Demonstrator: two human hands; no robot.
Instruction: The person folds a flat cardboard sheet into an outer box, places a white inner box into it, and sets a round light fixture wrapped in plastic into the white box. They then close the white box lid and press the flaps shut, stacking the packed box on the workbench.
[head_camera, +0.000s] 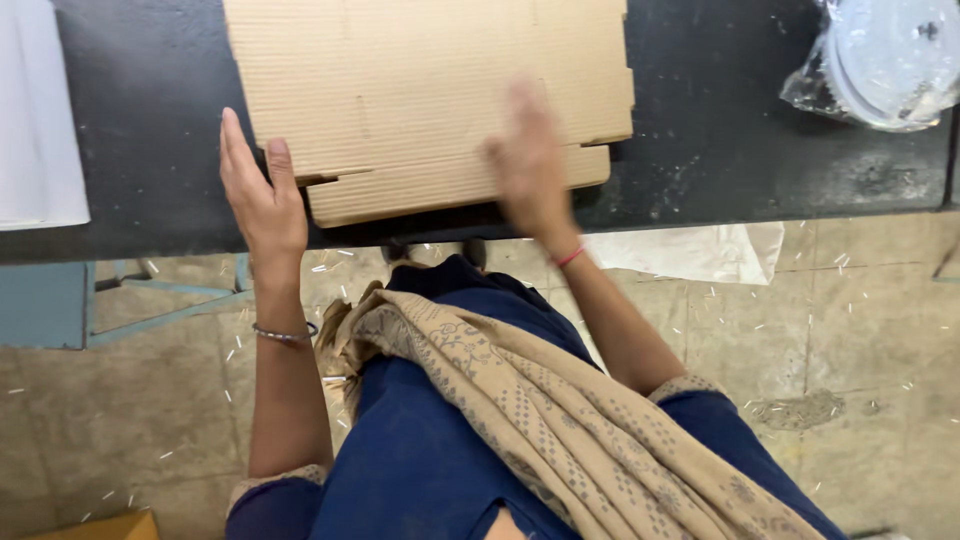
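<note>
While the flat cardboard (430, 95) is lying on the black table (150, 120) overhanging its near edge, I'm bracing its left edge with my left hand (258, 190), fingers straight and together, and pressing my blurred right hand (530, 165) flat on top, gripping nothing.

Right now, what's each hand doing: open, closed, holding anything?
Left hand: open, fingers straight, against the left edge of the cardboard, not gripping.
Right hand: blurred, looks open, flat on the cardboard.
</note>
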